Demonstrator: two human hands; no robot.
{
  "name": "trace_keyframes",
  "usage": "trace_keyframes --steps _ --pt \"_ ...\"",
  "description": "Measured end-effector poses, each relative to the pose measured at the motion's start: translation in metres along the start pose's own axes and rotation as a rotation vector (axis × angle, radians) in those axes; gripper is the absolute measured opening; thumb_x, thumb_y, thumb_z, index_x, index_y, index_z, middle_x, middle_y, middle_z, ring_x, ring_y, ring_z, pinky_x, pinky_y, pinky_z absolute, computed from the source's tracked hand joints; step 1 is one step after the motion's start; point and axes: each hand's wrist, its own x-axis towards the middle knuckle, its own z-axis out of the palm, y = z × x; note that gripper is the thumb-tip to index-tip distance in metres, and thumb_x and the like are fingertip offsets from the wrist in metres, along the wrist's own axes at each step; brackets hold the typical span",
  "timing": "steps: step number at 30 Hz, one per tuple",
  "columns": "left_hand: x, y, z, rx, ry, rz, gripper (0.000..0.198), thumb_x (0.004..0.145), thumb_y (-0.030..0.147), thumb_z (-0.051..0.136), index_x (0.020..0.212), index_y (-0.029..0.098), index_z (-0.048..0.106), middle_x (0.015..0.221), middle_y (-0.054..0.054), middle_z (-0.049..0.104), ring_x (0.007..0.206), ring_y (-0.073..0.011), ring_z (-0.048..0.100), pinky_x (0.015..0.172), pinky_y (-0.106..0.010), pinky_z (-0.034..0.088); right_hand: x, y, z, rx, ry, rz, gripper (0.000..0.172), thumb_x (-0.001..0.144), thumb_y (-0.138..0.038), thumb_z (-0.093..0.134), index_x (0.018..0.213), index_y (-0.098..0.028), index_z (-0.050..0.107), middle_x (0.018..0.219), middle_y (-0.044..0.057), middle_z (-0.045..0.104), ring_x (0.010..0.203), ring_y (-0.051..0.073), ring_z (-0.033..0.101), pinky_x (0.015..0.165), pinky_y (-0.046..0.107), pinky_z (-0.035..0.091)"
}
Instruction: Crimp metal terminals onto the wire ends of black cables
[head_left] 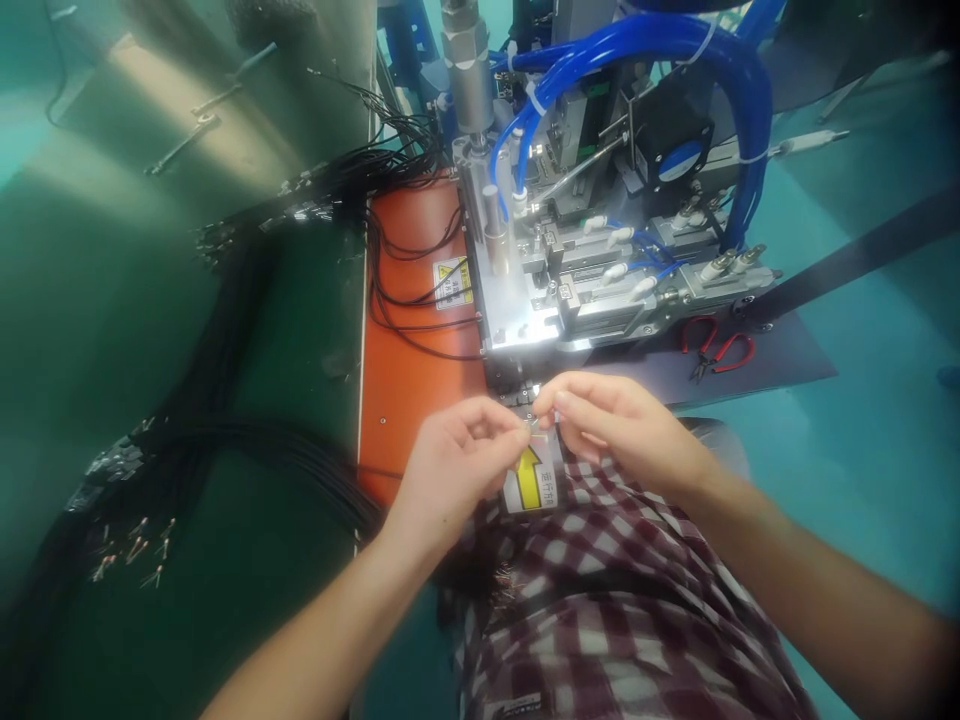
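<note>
My left hand [469, 450] is closed in a pinch, thumb against forefinger, just above a white label with a yellow arrow [530, 480]. Close to its right, my right hand [600, 415] pinches too, its fingertips near those of the left. Something thin and pale seems to lie between the fingertips, too small to name. Both hands are in front of the near end of a metal machine [517, 310] with pneumatic cylinders.
Left of the machine is an orange plate [420, 400] with black cables across it. Bundles of black cables [225, 330] lie on a green surface [285, 560]. Red-handled pliers [705, 362] rest at the right. Blue hoses [750, 100] arch over the machine.
</note>
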Motion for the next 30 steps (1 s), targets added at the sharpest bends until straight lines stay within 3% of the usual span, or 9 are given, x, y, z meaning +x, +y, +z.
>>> trace_keyframes --steps 9,16,22,30 --pt "-0.002 0.000 0.002 0.003 0.042 0.022 0.016 0.077 0.026 0.069 0.071 0.015 0.060 0.054 0.006 0.052 0.039 -0.0002 0.029 0.043 -0.016 0.024 -0.007 0.011 0.023 -0.107 0.258 -0.077 0.018 0.084 -0.029 0.065 0.073 -0.016 0.059 0.061 -0.003 0.053 0.049 0.008 0.041 0.043 0.020 0.031" --pt "-0.001 0.002 0.002 -0.021 0.062 0.006 0.016 0.077 0.025 0.068 0.069 0.014 0.060 0.056 0.005 0.052 0.038 0.0001 0.028 0.042 -0.017 0.023 -0.006 0.010 0.022 0.040 0.163 -0.001 0.022 0.090 -0.029 0.058 0.072 -0.016 0.057 0.044 -0.009 0.041 0.040 0.006 0.034 0.038 0.017 0.029" --pt "-0.002 0.001 0.002 -0.026 0.053 0.009 0.017 0.078 0.026 0.068 0.069 0.014 0.060 0.055 0.005 0.052 0.037 0.0008 0.027 0.043 -0.018 0.023 -0.006 0.011 0.022 0.065 0.216 -0.031 0.012 0.084 -0.024 0.064 0.077 -0.015 0.060 0.049 -0.007 0.046 0.042 0.006 0.037 0.038 0.016 0.029" --pt "-0.001 0.001 0.003 -0.101 0.064 0.011 0.017 0.077 0.024 0.069 0.068 0.014 0.059 0.054 0.006 0.052 0.038 0.0001 0.029 0.043 -0.019 0.022 -0.008 0.017 0.031 0.045 0.227 -0.121 0.016 0.092 -0.023 0.055 0.077 -0.018 0.052 0.053 -0.009 0.041 0.045 0.005 0.035 0.040 0.016 0.030"
